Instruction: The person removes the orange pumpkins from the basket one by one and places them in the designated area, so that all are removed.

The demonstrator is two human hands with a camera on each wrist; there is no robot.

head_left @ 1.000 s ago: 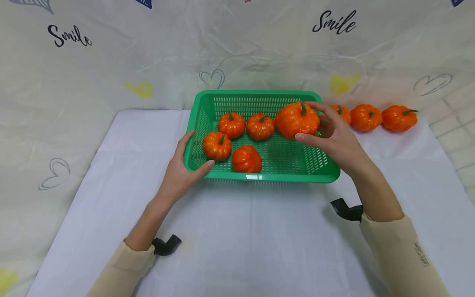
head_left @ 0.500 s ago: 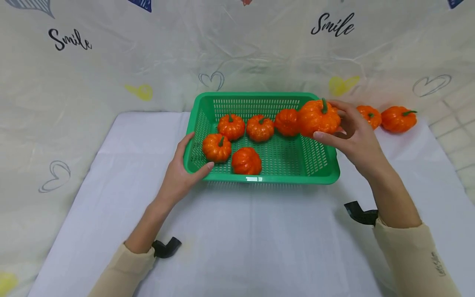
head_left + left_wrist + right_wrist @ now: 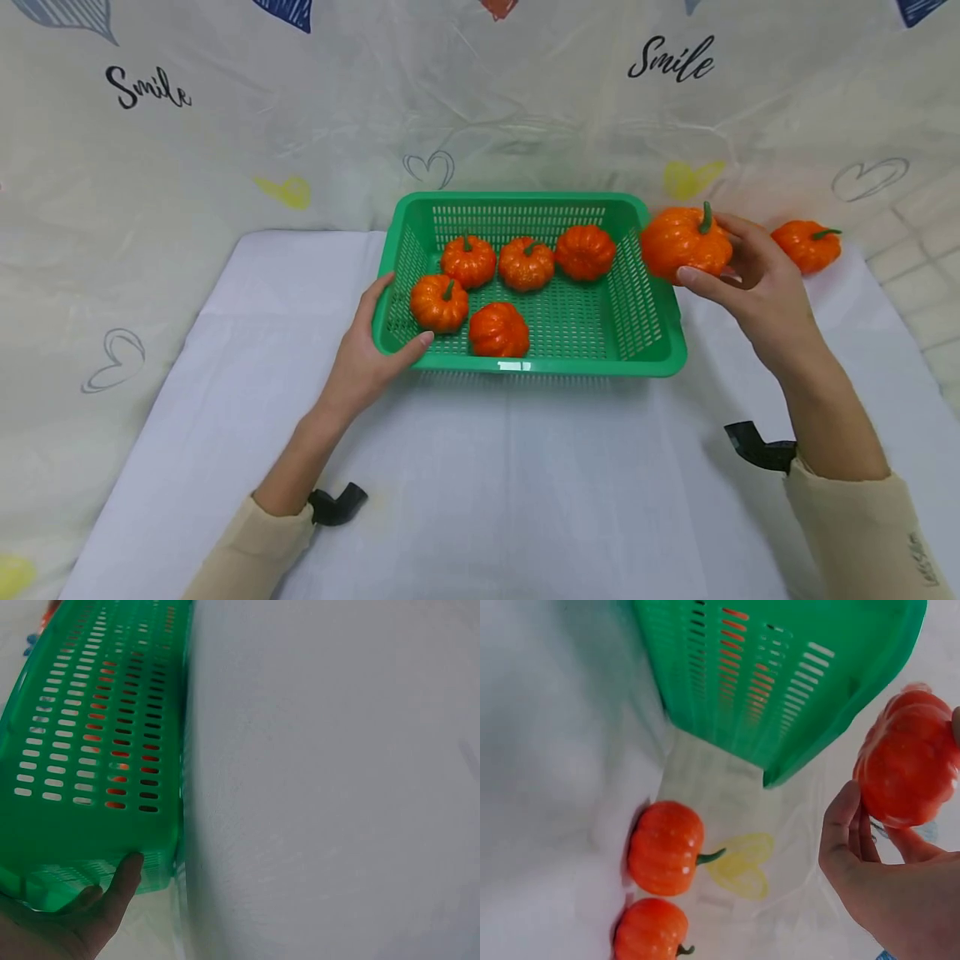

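My right hand (image 3: 772,292) grips an orange toy pumpkin (image 3: 684,243) with a green stem, thumb at its near side. The pumpkin is held up at the right rim of the green plastic basket (image 3: 555,367) and overlaps that rim in the head view. The right wrist view also has this pumpkin (image 3: 907,761) between thumb and fingers. My left hand (image 3: 367,346) holds the basket's left front corner, thumb over the front rim and fingers along the left side. Inside the basket are several pumpkins, among them a front one (image 3: 498,330) and a back right one (image 3: 585,252).
A pumpkin (image 3: 808,247) sits on the white-covered table (image 3: 525,483) right of my right hand. Two table pumpkins show in the right wrist view, the upper one (image 3: 666,847) nearer the basket. A printed white sheet (image 3: 525,100) hangs behind the table.
My right hand has carried its pumpkin to the right, from over the basket to its right rim. This uncovers the back right pumpkin inside and hides some of the table pumpkins. The left hand stays put.
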